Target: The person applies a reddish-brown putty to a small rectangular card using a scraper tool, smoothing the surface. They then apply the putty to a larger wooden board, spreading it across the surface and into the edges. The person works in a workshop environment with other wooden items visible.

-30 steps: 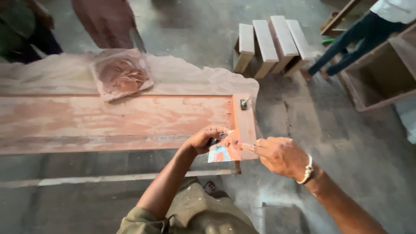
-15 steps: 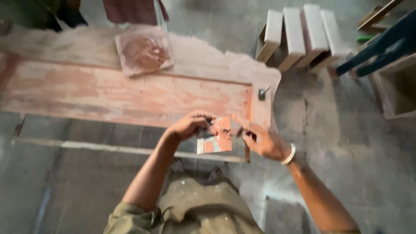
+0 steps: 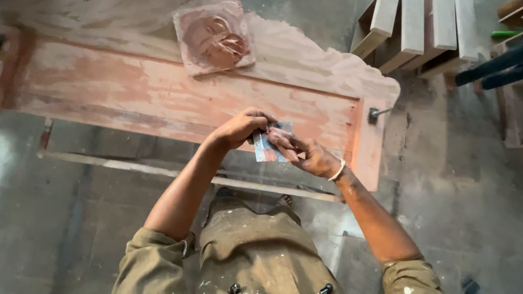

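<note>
Looking down from the head, both hands meet over the near edge of a reddish wooden door panel [image 3: 163,103]. The left hand [image 3: 239,128] curls its fingers shut on the top of a small folded sheet of sandpaper [image 3: 268,148]. The right hand [image 3: 305,155] pinches its right side with thumb and fingers. A clear bag of red-brown stuff [image 3: 213,37] lies well apart, farther up the panel.

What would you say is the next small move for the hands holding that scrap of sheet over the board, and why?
Probably lower the small sheet flat onto the reddish board. Both the left hand and the right hand pinch it in the air above the board's near edge, it looks folded, and the board's coating is still patchy.
</note>
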